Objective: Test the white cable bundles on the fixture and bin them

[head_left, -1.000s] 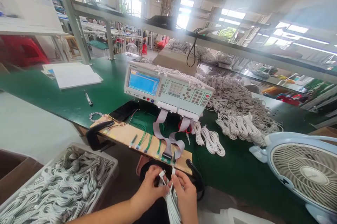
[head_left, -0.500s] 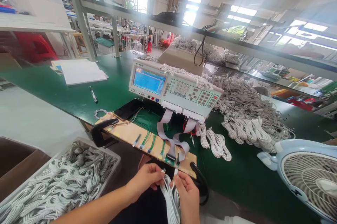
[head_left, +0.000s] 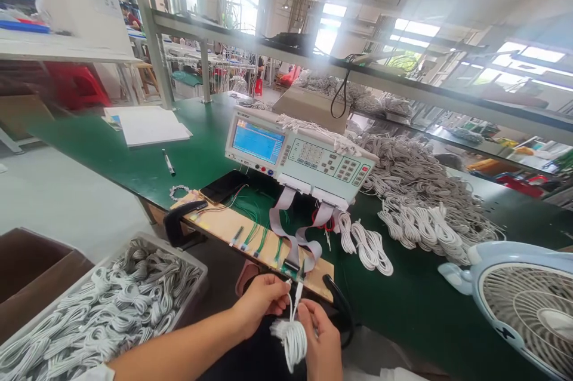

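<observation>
A coiled white cable [head_left: 294,345] hangs between my hands, below the edge of a wooden test board [head_left: 264,243]. My left hand [head_left: 265,298] pinches one end of it, a small plug [head_left: 289,282], close to the board's front edge. The other end, a longer white plug [head_left: 299,291], points up at the small green circuit board [head_left: 286,272]; whether it sits in a socket, I cannot tell. Just beneath that plug, the fingers of my right hand [head_left: 320,333] are closed on the cable.
Behind the board stands a tester [head_left: 304,154] with a lit blue screen, joined by grey ribbon cables [head_left: 280,214]. A bin of coiled cables [head_left: 203,276] is at lower left, a fan [head_left: 528,303] at right. More coils [head_left: 412,184] are heaped on the green table [head_left: 412,297]. A phone [head_left: 224,186] lies behind the board.
Both hands have moved slightly, the left one rightward and nearer the long plug. The coil now hangs lower and bunched, turned from its earlier lengthwise position. The view has shifted a little.
</observation>
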Tool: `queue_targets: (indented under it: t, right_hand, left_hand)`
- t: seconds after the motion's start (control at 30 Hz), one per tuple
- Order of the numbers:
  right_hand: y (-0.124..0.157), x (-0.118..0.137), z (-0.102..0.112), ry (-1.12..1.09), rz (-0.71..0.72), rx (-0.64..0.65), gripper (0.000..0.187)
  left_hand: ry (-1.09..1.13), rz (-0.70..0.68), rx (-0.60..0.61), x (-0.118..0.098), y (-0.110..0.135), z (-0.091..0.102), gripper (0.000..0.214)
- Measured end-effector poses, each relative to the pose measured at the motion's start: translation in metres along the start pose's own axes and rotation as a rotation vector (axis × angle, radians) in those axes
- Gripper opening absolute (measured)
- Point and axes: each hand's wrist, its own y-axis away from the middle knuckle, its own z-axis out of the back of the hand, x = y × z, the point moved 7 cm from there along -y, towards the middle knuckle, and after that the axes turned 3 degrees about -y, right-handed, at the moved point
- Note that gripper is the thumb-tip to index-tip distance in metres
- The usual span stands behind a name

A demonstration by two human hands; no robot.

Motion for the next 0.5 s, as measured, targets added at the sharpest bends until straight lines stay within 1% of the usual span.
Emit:
queue_targets:
  t: [0.07,0.17,0.23,0.3,0.4,0.5]
  right_hand:
    - [0.0007,-0.0008,-0.0014,-0.043,-0.017,0.009,0.041]
    - [0.0016,-0.0013,-0.0025,-0.099,-0.048,-0.011,0.039]
    - [0.0016,-0.0016,-0.0024,-0.128,-0.071,-0.029,0.038]
    - [0.0008,-0.0014,-0.0032,-0.179,-0.096,-0.04,0.039]
    - [-0.0008,-0.0028,-0.0054,-0.35,-0.175,-0.084,0.04]
    - [-0.0026,-0.0063,-0.0091,-0.567,-0.266,-0.14,0.043]
  left_hand:
    - [0.072,-0.011,-0.034,0.0018,-0.0013,-0.0018,0.029]
    - [0.16,-0.035,-0.076,0.0035,-0.0029,0.0009,0.032]
    - [0.183,-0.029,-0.074,0.0051,-0.0035,0.0017,0.034]
    - [0.204,-0.026,-0.047,0.0055,-0.004,0.0001,0.034]
    - [0.22,-0.036,-0.015,0.0031,-0.0052,-0.0023,0.035]
    - [0.181,-0.056,-0.029,-0.002,-0.0067,0.0004,0.037]
